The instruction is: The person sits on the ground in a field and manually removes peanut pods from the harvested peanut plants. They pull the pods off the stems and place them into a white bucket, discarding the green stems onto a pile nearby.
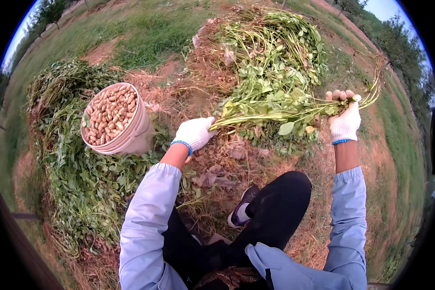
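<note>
A bunch of green peanut plants [272,115] is stretched between my two white-gloved hands, above the ground. My left hand [195,133] grips the stems at one end. Near the root end, my right hand [345,117] is closed around the bunch, fingertips uppermost; thin roots curve up beyond it to the right. Left of my left hand, a white plastic bucket [139,136] leans on cut plants, filled with unshelled peanuts [108,114]. One green leaf lies on the nuts at the bucket's left side.
A heap of pulled peanut plants [279,47] lies ahead, behind the held bunch. More leafy plants [76,185] are piled around the bucket on the left. Dry straw and scraps of plastic film [214,177] cover the ground by my shoe [243,208]. Trees stand far off.
</note>
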Action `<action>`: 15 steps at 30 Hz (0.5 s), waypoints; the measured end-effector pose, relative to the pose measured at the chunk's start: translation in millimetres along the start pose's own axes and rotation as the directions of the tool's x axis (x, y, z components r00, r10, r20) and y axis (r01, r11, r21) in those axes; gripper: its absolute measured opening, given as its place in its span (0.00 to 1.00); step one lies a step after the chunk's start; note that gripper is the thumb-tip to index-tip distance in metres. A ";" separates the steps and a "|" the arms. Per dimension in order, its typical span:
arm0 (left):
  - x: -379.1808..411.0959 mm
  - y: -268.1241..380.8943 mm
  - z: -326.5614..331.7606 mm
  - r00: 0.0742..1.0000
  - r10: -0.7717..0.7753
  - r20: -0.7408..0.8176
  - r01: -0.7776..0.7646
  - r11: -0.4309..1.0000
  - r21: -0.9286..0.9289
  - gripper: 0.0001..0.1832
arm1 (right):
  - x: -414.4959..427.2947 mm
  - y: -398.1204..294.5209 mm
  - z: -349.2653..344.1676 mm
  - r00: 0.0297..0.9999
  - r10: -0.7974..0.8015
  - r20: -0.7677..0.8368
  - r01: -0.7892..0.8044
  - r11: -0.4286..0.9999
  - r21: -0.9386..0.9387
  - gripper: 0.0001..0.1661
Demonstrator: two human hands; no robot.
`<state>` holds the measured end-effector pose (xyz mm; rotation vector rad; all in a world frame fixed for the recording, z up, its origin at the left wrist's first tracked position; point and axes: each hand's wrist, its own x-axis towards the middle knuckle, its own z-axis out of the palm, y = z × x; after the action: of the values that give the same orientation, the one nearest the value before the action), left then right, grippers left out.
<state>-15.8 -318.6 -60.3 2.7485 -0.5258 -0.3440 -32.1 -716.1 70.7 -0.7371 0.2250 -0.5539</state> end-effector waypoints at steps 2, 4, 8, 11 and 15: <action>-4.1 -37.4 0.5 0.997 -0.074 -0.031 0.076 0.994 0.080 0.23 | 50.0 -64.4 -51.9 0.984 -0.160 -0.078 0.159 0.987 -0.022 0.22; -11.3 -72.3 -3.6 0.987 -0.128 -0.098 0.140 0.982 0.130 0.21 | 89.2 -133.0 -105.5 0.923 -0.309 -0.231 0.286 0.950 -0.129 0.23; -12.8 -114.5 -0.9 0.970 -0.141 -0.197 0.161 0.983 0.089 0.20 | 100.2 -315.4 -221.9 0.665 -0.667 -0.336 0.263 0.630 -0.731 0.36; -25.4 -120.6 -12.1 0.969 -0.249 -0.016 0.248 0.956 0.157 0.18 | 58.4 -384.4 -254.3 0.643 -0.763 -0.055 -0.245 -0.137 -0.960 0.54; -25.8 -89.6 -13.1 0.988 -0.124 0.089 0.094 0.952 0.290 0.17 | 28.7 -378.7 -255.9 0.756 -0.646 0.102 -0.296 -0.477 -0.827 0.49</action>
<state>-7.0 -226.2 -75.4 3.0604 -0.4837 -0.4776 -256.4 -1108.1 146.1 -2.6448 1.4061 -0.9629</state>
